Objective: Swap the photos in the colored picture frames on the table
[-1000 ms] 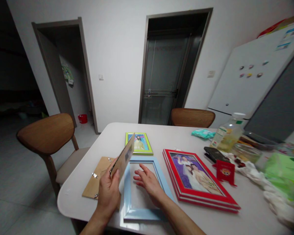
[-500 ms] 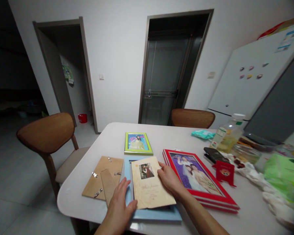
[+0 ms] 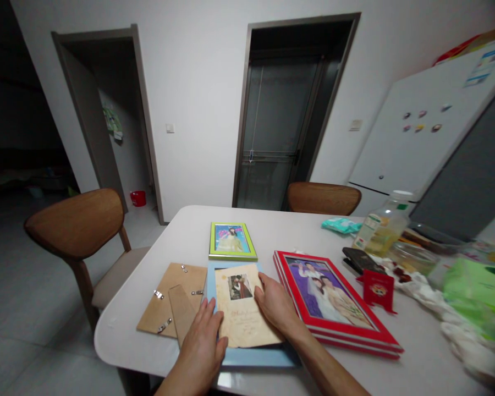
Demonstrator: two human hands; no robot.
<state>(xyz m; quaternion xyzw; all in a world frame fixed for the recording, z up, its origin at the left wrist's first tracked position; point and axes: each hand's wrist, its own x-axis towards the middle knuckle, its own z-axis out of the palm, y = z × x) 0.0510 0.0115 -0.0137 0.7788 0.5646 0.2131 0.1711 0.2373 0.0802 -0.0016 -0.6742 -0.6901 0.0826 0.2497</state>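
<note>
A cream paper sheet (image 3: pixel 246 322) with a small printed picture and script lies over the light-blue picture frame (image 3: pixel 256 360), covering most of its inside. My right hand (image 3: pixel 277 305) grips the sheet's right edge, thumb on top. At the frame's left side, my left hand (image 3: pixel 204 338) rests with fingers stretched out, close to the sheet's left edge. Left of it is a brown frame backing board (image 3: pixel 159 308) with metal clips and a stand leg (image 3: pixel 180 305), partly behind my left hand.
A green-framed photo (image 3: pixel 232 242) lies beyond the blue frame. Stacked red-framed photos (image 3: pixel 332 297) lie to the right. Farther right are a plastic bottle (image 3: pixel 383 223), a dark phone-like object (image 3: pixel 361 258), a red card (image 3: pixel 378 291) and a green bag (image 3: pixel 478 297). Wooden chairs (image 3: pixel 76 223) flank the table.
The paper sheet has shifted left and sits straighter over the blue frame, my right hand moving with it. My left hand has moved slightly left, staying by the frame's left side.
</note>
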